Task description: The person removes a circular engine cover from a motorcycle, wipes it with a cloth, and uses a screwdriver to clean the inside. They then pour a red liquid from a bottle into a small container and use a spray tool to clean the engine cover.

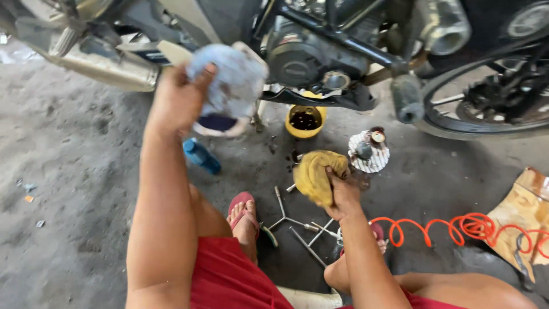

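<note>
Dirt floor under motorcycle (320,46); left hand (177,100) clutches blurred grey part (231,86) raised; right hand (343,194) grips yellow rag (317,174) low.

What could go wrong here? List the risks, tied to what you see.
1. The yellow drain pan sits under the motorcycle engine, close to the sandalled foot; a nudge could spill dark oil.
2. The Y-shaped wrench and orange coiled air hose lie by the feet, likely trip hazards.
3. The left hand lifts a blurred rag-wrapped part; it might slip.
</note>
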